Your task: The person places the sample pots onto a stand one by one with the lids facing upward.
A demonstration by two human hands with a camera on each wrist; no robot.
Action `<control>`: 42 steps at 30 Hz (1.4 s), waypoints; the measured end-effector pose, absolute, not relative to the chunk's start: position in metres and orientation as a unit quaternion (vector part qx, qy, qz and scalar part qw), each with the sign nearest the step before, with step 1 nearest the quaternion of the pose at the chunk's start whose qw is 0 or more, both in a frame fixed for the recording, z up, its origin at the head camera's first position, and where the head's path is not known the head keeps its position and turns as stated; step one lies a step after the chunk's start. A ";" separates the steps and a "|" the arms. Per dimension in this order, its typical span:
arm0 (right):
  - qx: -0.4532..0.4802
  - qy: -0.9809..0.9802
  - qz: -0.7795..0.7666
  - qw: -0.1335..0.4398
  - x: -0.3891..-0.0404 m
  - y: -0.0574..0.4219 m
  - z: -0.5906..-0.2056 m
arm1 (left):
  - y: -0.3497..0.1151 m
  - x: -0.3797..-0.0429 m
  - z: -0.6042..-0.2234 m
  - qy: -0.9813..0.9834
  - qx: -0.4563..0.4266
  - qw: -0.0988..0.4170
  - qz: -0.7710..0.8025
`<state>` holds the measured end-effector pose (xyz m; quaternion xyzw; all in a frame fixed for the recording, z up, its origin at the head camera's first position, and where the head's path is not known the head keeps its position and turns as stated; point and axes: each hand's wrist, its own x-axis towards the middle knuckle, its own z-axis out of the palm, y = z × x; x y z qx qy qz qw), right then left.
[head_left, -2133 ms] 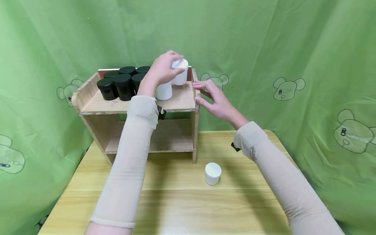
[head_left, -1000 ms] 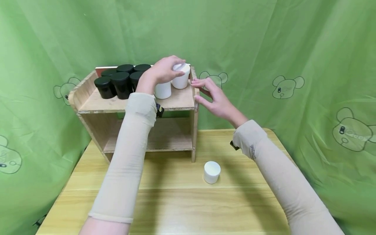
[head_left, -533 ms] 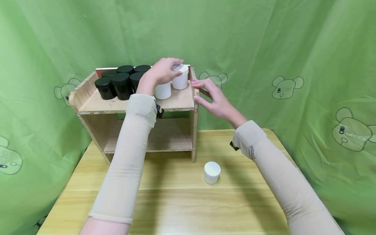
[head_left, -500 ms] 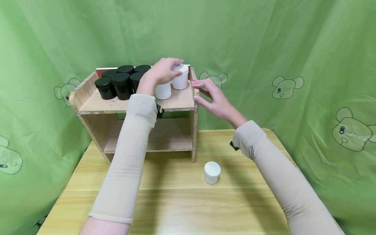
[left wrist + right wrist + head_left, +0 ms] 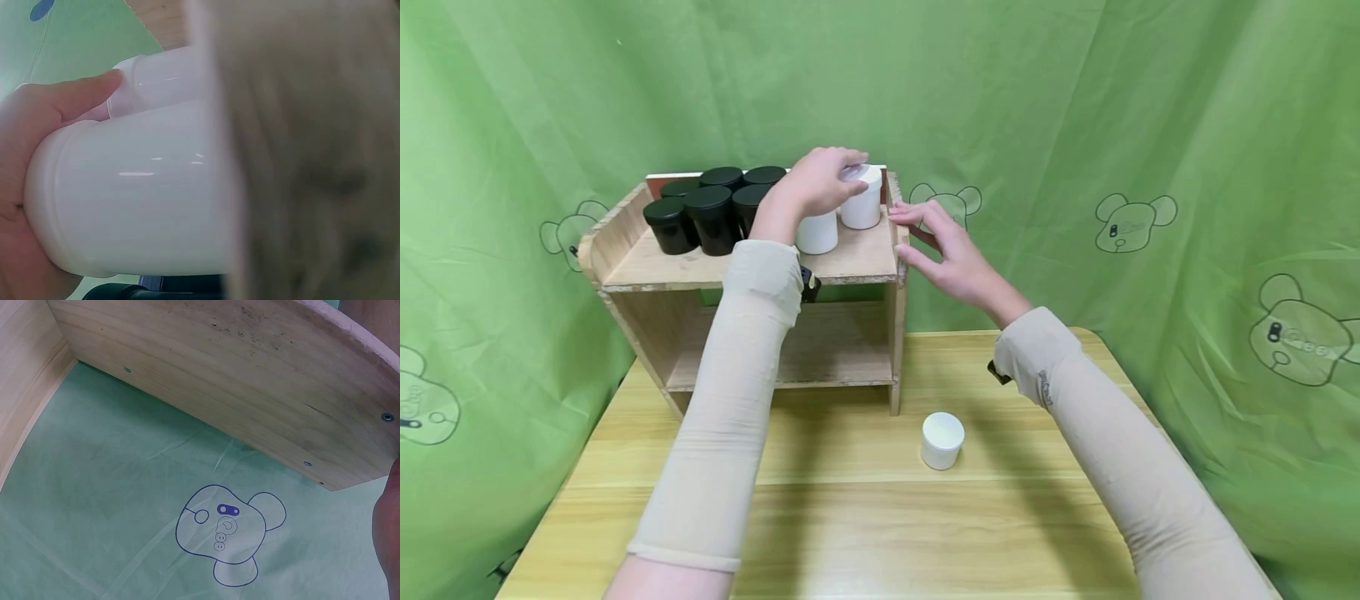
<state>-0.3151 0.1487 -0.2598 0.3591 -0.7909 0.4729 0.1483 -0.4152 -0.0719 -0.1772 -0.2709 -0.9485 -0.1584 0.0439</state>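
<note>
My left hand (image 5: 815, 182) grips a white lidded jar (image 5: 861, 208) by its lid, upright at the back right of the wooden shelf's (image 5: 662, 268) top board. In the left wrist view the thumb (image 5: 87, 92) lies against that jar's lid edge, while a second white jar (image 5: 137, 194) fills the foreground under the palm. From the head this second jar (image 5: 817, 235) shows just in front of the held one, partly hidden by the wrist. My right hand (image 5: 951, 254) touches the shelf's right side panel (image 5: 896, 333) with fingertips and thumb near its top front edge.
Several black lidded jars (image 5: 713, 221) stand grouped on the left of the top board. A short white jar (image 5: 942, 442) sits on the wooden table (image 5: 865, 533), in front of the shelf's right leg. Green cloth (image 5: 1015, 100) hangs behind and at both sides.
Over the two seconds, my left hand and the white jar have come down slightly onto the top board. In the last half second little differs. The right hand stays at the side panel.
</note>
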 end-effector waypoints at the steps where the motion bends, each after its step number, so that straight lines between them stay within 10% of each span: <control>1: 0.359 -0.791 0.473 0.148 -0.315 0.149 -0.260 | -0.072 -0.415 -0.177 -0.947 -0.272 0.050 -0.160; 31: 0.381 -0.801 0.432 0.166 -0.349 0.157 -0.275 | -0.092 -0.323 -0.241 -0.797 -0.337 0.425 -0.264; 42: 0.385 -0.808 0.417 0.158 -0.349 0.156 -0.272 | -0.092 -0.299 -0.315 -0.766 -0.407 0.432 -0.247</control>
